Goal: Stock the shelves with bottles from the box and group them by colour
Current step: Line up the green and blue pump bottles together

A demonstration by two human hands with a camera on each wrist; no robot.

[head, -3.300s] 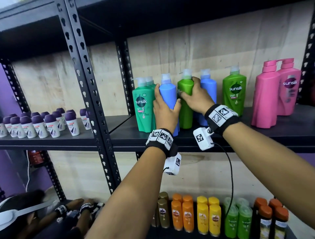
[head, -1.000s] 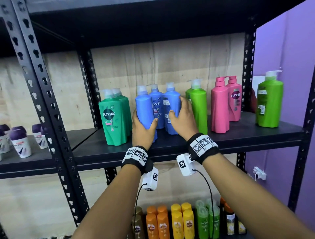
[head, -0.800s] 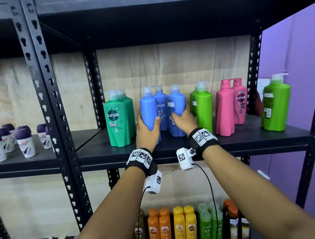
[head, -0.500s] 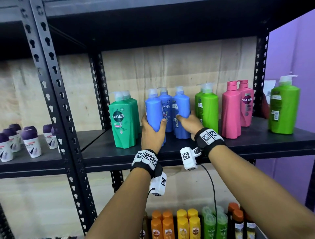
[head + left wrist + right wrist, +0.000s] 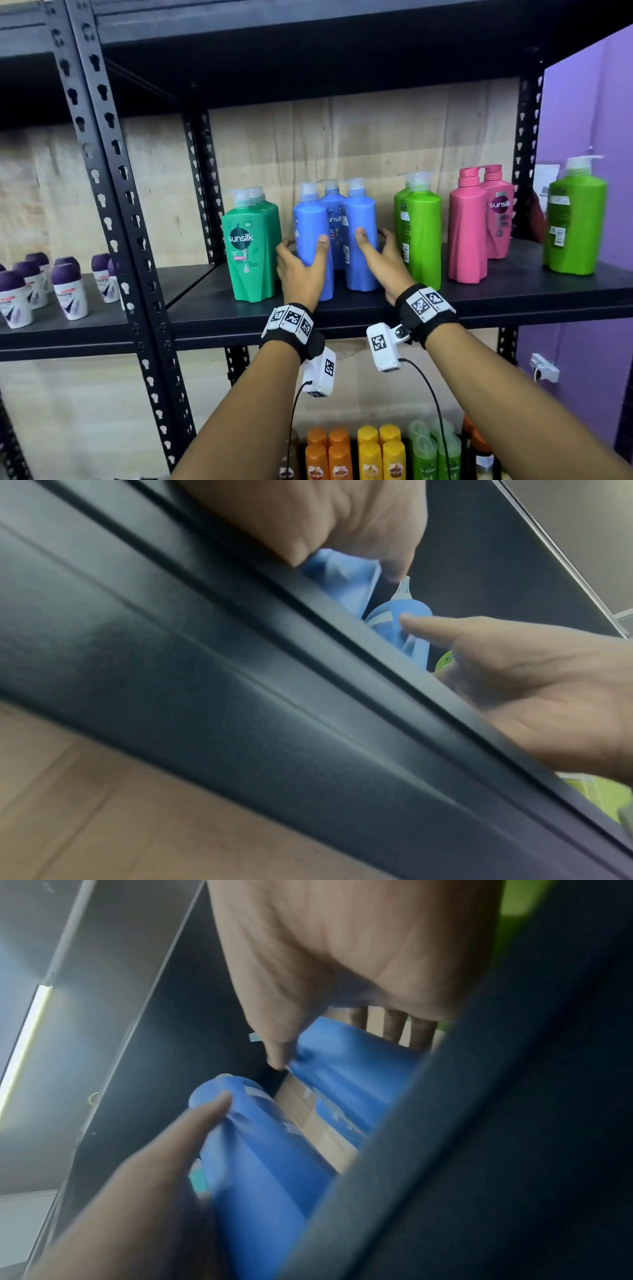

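Three blue bottles [image 5: 358, 236] upright on a black shelf [image 5: 342, 308], left hand [image 5: 301, 270] gripping the left one, right hand [image 5: 383, 260] spread loosely, thumb touching the right one

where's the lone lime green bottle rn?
In the head view, the lone lime green bottle stands upright at the far right of the black shelf, against the purple wall, right of the two pink bottles.
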